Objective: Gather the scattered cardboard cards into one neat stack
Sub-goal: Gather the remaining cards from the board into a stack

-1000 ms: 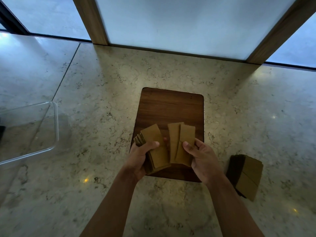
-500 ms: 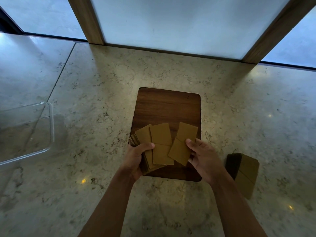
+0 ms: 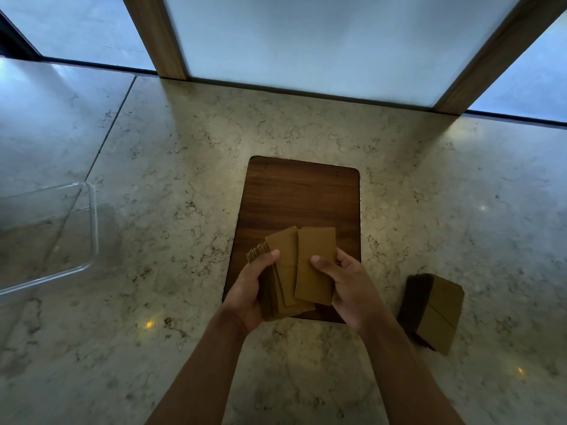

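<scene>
Two hands work over the near end of the wooden board (image 3: 299, 204). The left hand (image 3: 250, 291) grips a thick pack of cards (image 3: 283, 276), thumb across its face. The right hand (image 3: 346, 283) pinches one card (image 3: 314, 265), long axis running away from the person, overlapping the pack's right edge. Another stack (image 3: 434, 311) lies on the counter (image 3: 153, 167), right of the board.

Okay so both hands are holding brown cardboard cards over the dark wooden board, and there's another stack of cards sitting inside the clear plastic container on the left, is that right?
Not quite. In the head view the second stack of brown cardboard cards lies on the marble counter to the right of the dark wooden board, not inside the clear plastic container. The rest holds: the left hand and right hand hold cards over the board.
</scene>
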A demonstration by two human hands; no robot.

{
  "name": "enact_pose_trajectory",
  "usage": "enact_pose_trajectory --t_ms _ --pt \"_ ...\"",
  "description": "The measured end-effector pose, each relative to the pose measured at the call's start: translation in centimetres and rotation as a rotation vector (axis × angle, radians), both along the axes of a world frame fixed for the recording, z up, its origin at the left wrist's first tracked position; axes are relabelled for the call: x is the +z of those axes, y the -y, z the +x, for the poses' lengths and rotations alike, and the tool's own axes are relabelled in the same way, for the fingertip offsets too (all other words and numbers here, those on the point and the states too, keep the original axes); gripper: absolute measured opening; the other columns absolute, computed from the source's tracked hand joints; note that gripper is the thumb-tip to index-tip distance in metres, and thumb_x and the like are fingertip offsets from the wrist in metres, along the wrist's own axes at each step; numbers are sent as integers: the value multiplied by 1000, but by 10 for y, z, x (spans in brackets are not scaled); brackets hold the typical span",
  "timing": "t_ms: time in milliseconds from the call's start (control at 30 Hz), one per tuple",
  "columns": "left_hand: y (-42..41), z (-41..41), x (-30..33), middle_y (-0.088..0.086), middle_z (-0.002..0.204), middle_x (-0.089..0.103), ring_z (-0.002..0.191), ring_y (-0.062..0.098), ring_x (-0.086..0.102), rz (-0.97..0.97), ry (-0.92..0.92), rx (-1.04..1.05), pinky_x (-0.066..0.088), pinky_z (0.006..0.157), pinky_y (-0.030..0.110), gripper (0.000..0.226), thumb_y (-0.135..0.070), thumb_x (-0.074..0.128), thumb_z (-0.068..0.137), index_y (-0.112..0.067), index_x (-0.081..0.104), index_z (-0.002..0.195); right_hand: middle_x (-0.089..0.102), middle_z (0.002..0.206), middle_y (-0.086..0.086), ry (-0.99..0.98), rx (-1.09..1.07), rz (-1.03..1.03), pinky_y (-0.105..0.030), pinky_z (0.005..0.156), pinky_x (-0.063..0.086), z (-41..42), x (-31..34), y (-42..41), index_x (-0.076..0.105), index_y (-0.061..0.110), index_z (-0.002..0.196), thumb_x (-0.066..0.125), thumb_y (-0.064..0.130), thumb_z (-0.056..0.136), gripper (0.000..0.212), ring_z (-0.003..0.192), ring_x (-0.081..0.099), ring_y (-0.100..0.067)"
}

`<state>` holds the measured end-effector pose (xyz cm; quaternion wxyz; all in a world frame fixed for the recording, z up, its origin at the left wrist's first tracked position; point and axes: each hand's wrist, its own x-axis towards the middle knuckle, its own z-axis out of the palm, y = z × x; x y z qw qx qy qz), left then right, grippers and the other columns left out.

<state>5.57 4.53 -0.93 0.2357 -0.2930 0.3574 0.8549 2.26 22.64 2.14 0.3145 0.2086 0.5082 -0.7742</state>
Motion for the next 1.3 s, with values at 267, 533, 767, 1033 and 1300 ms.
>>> enact_pose_trajectory --t_ms 267,533,767,1033,1300 --pt "-14 6 1 28 140 64 129 45 62 68 -14 -16 50 108 62 99 -53 92 66 -9 56 146 36 123 5 -290 465 570 -24 91 55 4 -8 30 27 54 153 57 61 88 71 118 47 -18" --pt "-10 9 -9 20 144 63 124 41 67 244 -100 139 60 91 59 93 -45 95 68 -38 52 151 33 144 6 -522 378 582 -27 97 52 13 -4 36 11 48 158 59 68 88 87 125 46 -2" --pt "-12 -9 -3 15 120 72 97 26 72 58 -212 329 60 85 50 93 -45 97 62 -31 54 143 59 120 15 -492 231 613 -13 77 55 52 -5 40 49 40 115 83 72 59 73 104 62 7" --pt "-3 -15 0 19 121 67 111 37 69 -50 -364 219 59 87 55 83 -33 98 66 -27 57 138 72 94 -3 -363 174 482 -31 71 63 40 -8 28 56 21 84 85 25 80 30 87 74 -15" --pt "4 -15 -3 20 112 66 100 36 71 -27 -380 226 60 88 56 69 -23 96 71 -26 63 131 73 97 -9 -291 138 352 -26 71 60 34 -8 24 56 14 95 85 18 81 32 87 76 -13"
